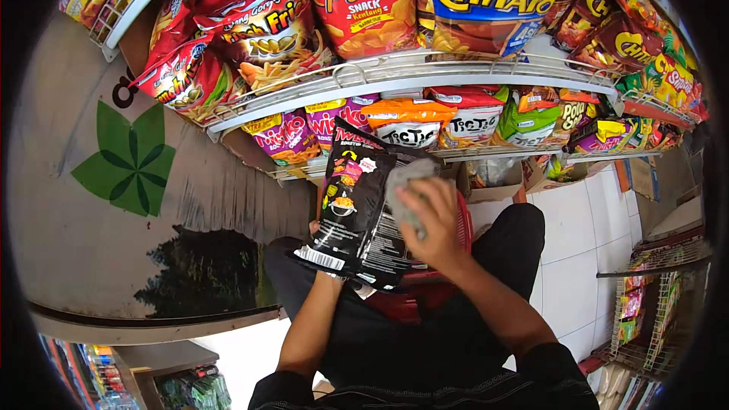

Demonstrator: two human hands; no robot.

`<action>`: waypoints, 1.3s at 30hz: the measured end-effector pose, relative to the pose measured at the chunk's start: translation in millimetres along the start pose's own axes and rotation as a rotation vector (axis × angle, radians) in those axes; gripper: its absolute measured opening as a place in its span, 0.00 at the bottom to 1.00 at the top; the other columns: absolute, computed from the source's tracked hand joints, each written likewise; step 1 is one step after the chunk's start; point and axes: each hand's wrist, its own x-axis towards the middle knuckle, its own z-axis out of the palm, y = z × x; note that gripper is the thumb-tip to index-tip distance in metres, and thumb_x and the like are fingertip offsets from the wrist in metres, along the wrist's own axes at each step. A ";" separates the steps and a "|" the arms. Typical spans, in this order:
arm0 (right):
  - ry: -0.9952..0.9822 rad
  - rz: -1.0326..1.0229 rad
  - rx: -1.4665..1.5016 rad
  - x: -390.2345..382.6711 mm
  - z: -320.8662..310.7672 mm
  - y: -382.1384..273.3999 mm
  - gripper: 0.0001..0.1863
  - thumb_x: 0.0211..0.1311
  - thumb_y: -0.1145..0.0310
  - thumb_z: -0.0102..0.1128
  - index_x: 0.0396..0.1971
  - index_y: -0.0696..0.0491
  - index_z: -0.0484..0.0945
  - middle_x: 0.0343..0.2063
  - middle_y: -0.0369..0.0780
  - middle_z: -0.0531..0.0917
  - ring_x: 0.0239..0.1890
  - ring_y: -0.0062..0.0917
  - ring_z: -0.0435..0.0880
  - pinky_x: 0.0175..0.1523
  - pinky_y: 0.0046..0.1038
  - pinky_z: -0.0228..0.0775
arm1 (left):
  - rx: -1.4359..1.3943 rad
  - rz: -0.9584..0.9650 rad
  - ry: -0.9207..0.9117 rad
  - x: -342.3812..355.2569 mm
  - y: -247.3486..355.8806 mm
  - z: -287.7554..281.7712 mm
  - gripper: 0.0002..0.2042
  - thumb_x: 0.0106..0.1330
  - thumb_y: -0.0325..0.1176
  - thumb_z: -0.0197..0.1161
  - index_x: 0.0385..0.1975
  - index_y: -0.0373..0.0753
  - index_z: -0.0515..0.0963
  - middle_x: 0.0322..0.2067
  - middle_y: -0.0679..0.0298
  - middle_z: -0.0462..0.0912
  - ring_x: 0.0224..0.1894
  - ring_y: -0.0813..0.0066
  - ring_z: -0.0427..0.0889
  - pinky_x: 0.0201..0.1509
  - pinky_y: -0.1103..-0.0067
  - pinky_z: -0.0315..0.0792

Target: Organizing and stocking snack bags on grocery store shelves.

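Observation:
A black snack bag (357, 216), its printed back facing up, lies tilted above my lap. My left hand (328, 279) supports it from underneath; the bag hides most of the fingers. A grey cloth (410, 186) is bunched in my right hand (434, 212), whose fingers press it against the bag's upper right part. Behind the right hand, part of a red plastic object (464, 224) shows between my knees.
Ahead, an upper shelf (380, 76) carries several large chip bags, with smaller snack bags (410, 123) on the shelf below. Cardboard boxes (493, 191) stand under it. To the left is a glass panel (83, 182) with a green leaf sticker; wire racks (653, 311) stand right.

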 end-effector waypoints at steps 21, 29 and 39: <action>0.115 0.712 0.223 -29.9 -4.5 63.1 0.19 0.67 0.64 0.55 0.50 0.63 0.74 0.49 0.47 0.78 0.54 0.36 0.75 0.62 0.33 0.62 | 0.820 -0.202 -0.274 -35.8 34.9 38.4 0.42 0.50 0.41 0.65 0.67 0.32 0.59 0.58 0.56 0.72 0.58 0.65 0.73 0.65 0.74 0.64; -0.365 0.804 0.965 6.2 -44.4 19.6 0.34 0.64 0.44 0.53 0.55 0.60 0.73 0.47 0.41 0.79 0.53 0.28 0.76 0.62 0.31 0.64 | 1.662 0.689 -0.353 -81.7 28.4 161.8 0.46 0.49 0.42 0.65 0.72 0.42 0.54 0.69 0.44 0.53 0.72 0.44 0.51 0.73 0.61 0.48; -0.454 0.989 0.728 14.4 10.0 -0.5 0.30 0.60 0.64 0.63 0.61 0.57 0.68 0.56 0.40 0.75 0.58 0.26 0.72 0.63 0.31 0.62 | 2.306 0.880 -0.017 -98.0 22.2 172.8 0.44 0.47 0.54 0.66 0.69 0.55 0.61 0.69 0.48 0.55 0.61 0.47 0.64 0.58 0.57 0.62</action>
